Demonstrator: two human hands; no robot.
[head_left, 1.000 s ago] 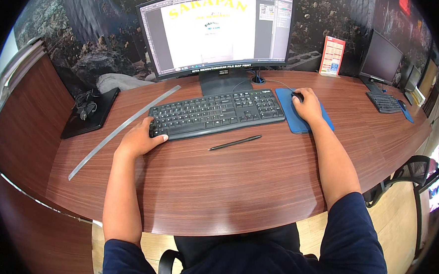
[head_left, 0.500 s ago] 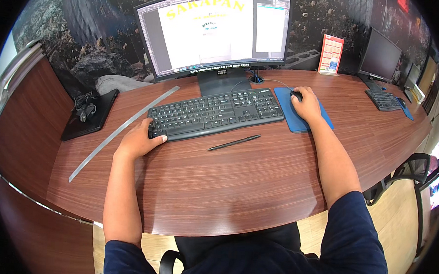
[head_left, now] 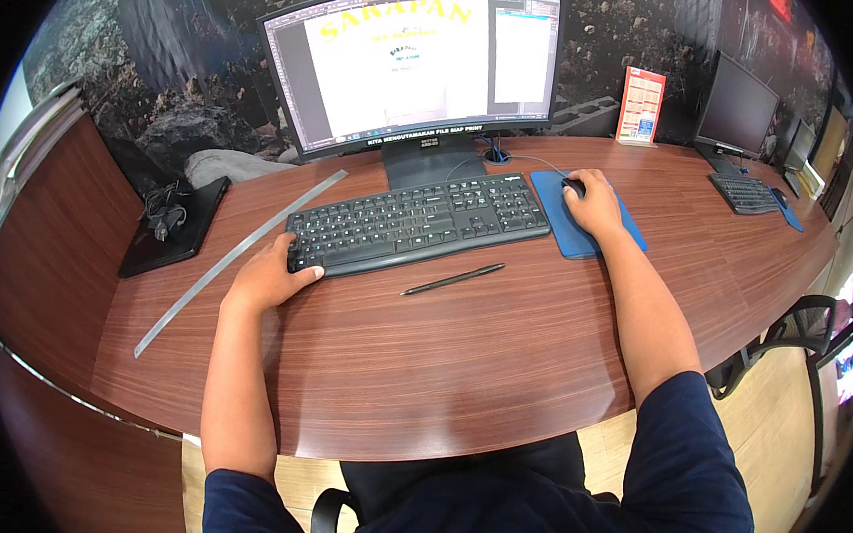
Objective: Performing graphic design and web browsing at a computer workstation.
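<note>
Gripping the wired mouse [head_left: 574,186] toward the far edge of the worktop [head_left: 460,365], the right hand [head_left: 597,206] curls over the mouse pad [head_left: 575,239]; the left hand [head_left: 268,274], fingers spread, touches the left edge of the full-size keyboard [head_left: 409,224]

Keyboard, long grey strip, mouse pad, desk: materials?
Keyboard: likely plastic, black, low sheen; moulded casing.
Long grey strip: possibly metal, satin; thin, even grey, though plastic isn't ruled out.
Mouse pad: matte blue, no glare; perhaps cloth or rubber.
Desk: wood or wood-look laminate, semi-gloss; streaked grain, soft reflections.
</note>
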